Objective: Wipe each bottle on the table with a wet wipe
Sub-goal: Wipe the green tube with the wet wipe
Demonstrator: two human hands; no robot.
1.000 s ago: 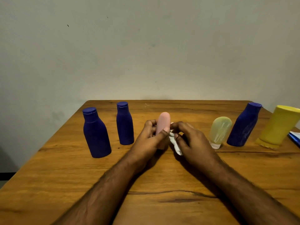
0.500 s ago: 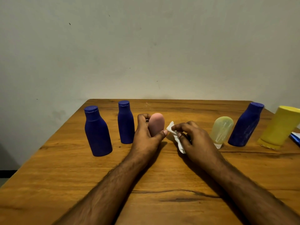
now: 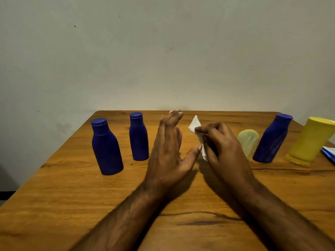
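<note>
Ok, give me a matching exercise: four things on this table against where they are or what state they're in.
Things:
1. wipe
2. yellow bottle
3. clear bottle
4. left hand

States:
A. farthest right, leaning
B. fingers straight, holding nothing
C. pinched in the right hand
D. between the right hand and a blue bottle

Pairs: 1-C, 2-A, 3-D, 4-B

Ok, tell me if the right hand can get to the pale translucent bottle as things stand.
Probably yes. The right hand, pinching the wet wipe, sits just beside the pale translucent bottle, with nothing between them.
</note>
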